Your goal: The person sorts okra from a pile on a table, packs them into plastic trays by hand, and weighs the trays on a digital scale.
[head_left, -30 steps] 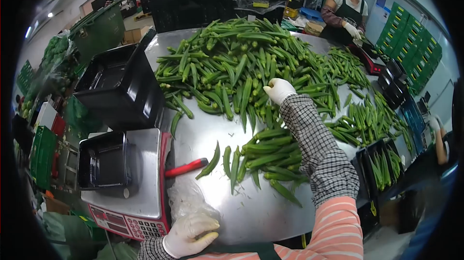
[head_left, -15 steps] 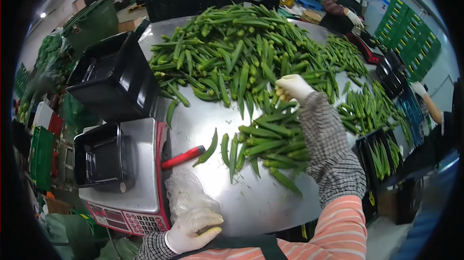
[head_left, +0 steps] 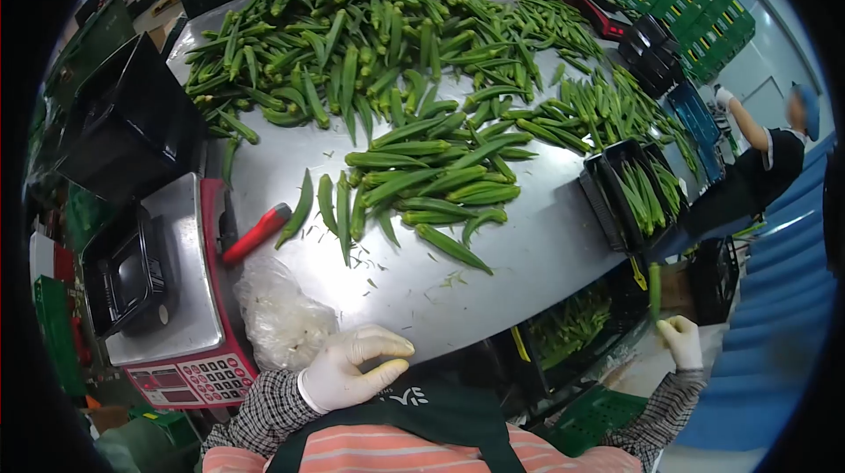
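My left hand (head_left: 356, 367), in a white glove, rests at the table's near edge beside a crumpled clear plastic bag (head_left: 282, 315), its thumb and fingers apart and nothing between them. Off the table at the lower right, my gloved right hand (head_left: 681, 343) pinches one okra pod (head_left: 654, 291), held upright. A loose group of okra (head_left: 431, 178) lies mid-table, with a few separate pods at its left. Behind it spreads a large okra heap (head_left: 352, 42). Black trays (head_left: 607, 200) stand at the table's right edge, one with okra in it.
A scale (head_left: 180, 271) at the left bears an empty black tray (head_left: 123, 272). Stacked black trays (head_left: 132, 125) stand behind it. A red-handled tool (head_left: 257, 234) lies beside the scale. A crate with okra (head_left: 572, 328) sits below the near edge. Co-workers are at the right and the back.
My right hand has moved from the okra heap to the lower right, off the table, and now holds a pod. The view has shifted right and downward. My left hand stays by the bag.
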Demonstrator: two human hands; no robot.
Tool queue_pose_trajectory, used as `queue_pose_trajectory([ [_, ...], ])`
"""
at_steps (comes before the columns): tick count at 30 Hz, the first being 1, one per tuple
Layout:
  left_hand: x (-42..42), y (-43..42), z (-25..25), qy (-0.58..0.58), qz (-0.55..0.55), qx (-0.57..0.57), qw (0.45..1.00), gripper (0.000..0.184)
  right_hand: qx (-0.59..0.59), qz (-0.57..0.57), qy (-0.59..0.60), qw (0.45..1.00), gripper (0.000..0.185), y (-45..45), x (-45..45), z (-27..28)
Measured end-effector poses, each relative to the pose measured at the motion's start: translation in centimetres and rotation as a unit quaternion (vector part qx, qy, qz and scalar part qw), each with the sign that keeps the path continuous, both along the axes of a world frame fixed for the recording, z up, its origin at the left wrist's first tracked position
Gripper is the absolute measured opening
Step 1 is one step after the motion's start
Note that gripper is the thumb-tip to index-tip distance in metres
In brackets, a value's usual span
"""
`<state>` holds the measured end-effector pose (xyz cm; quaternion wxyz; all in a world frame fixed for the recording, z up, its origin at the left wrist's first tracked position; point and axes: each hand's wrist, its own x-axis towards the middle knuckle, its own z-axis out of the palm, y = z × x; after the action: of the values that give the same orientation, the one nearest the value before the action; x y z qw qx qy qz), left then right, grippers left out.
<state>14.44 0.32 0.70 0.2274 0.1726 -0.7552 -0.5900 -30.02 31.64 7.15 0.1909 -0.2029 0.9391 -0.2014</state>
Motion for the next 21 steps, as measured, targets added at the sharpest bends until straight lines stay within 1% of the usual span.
queue_pose_trajectory([
  [1, -0.1, 0.1, 0.1, -0.002, 0.0, -0.005, 1.0, 0.018, -0.016, 0.026, 0.117, 0.993, 0.023, -0.8, 0.0, -1.1],
  [2, -0.1, 0.3, 0.0, -0.006, 0.003, -0.004, 1.0, 0.018, -0.033, 0.054, 0.232, 0.971, 0.027, -1.9, -0.1, -2.1],
  [3, -0.1, 0.5, -0.1, -0.009, 0.008, -0.004, 1.0, 0.018, -0.146, 0.064, 0.132, 0.978, 0.028, -5.1, 1.1, -1.6],
  [4, 0.0, 0.8, -0.2, -0.013, 0.013, -0.005, 1.0, 0.018, -0.256, 0.074, 0.029, 0.963, 0.03, -9.6, 2.8, -1.0],
  [5, 0.1, 1.1, -0.3, -0.016, 0.023, 0.007, 1.0, 0.018, -0.277, 0.138, 0.019, 0.951, 0.033, -14.0, 4.7, -1.3],
  [6, 0.2, 1.4, -0.6, -0.02, 0.032, 0.018, 0.999, 0.018, -0.282, 0.204, -0.027, 0.937, 0.038, -18.4, 6.6, -1.9],
  [7, 0.4, 1.7, -0.7, -0.023, 0.042, 0.027, 0.999, 0.018, -0.228, 0.342, 0.064, 0.909, 0.047, -22.4, 7.1, -3.7],
  [8, 0.5, 1.9, -0.7, -0.027, 0.047, 0.031, 0.998, 0.017, -0.19, 0.418, 0.105, 0.882, 0.059, -26.5, 9.0, -4.2],
  [9, 0.7, 2.1, -0.6, -0.031, 0.054, 0.036, 0.997, 0.017, -0.18, 0.462, 0.113, 0.861, 0.07, -30.6, 11.2, -4.6],
  [10, 0.9, 2.3, -0.6, -0.037, 0.062, 0.042, 0.997, 0.016, -0.157, 0.481, 0.121, 0.854, 0.08, -34.4, 12.5, -5.0],
  [12, 1.0, 2.7, -0.5, -0.039, 0.078, 0.063, 0.994, 0.016, -0.108, 0.447, 0.206, 0.864, 0.084, -40.8, 14.8, -6.7],
  [14, 1.1, 3.0, -0.6, -0.039, 0.089, 0.075, 0.992, 0.015, -0.045, 0.452, 0.163, 0.876, 0.085, -43.4, 17.9, -6.9],
  [16, 1.0, 3.0, -0.7, -0.039, 0.091, 0.082, 0.992, 0.015, 0.017, 0.509, 0.168, 0.844, 0.08, -43.1, 21.0, -6.1],
  [17, 0.9, 2.9, -0.8, -0.042, 0.09, 0.088, 0.991, 0.016, 0.01, 0.536, 0.15, 0.831, 0.077, -41.9, 21.8, -5.3],
  [20, 0.4, 2.4, -1.6, -0.044, 0.083, 0.097, 0.991, 0.016, -0.096, 0.576, 0.226, 0.779, 0.07, -37.7, 22.2, -7.6],
  [21, 0.1, 2.4, -1.9, -0.045, 0.079, 0.094, 0.991, 0.016, -0.119, 0.576, 0.234, 0.774, 0.068, -36.1, 22.0, -7.9],
])
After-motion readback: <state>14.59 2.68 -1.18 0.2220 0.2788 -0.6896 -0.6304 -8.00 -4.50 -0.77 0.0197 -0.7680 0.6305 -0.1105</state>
